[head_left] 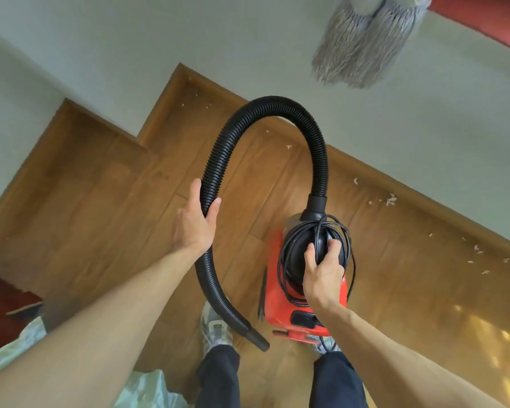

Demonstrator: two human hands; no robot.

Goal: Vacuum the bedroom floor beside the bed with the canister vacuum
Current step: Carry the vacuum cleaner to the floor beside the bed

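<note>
Canister vacuum [277,304] low in front of feet, over wooden floor [115,201] — set down or lifted, cannot tell. Right grip [324,269] clamped on its black top, cord [283,260] wound there. Left grip [196,222] wrapped round hose [277,106] mid-arc; nozzle end [258,338] hangs free near shoe. Likely step: positioning. Do well — settle canister steady, unwind cord fully, slide left grip toward nozzle end for control, then work pale scraps [390,199] along wall.

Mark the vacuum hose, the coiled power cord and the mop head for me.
vacuum hose [277,105]: head view, top of the ribbed arch.
power cord [281,269]: head view, left side of the coil.
mop head [362,51]: head view, grey strands.
</note>
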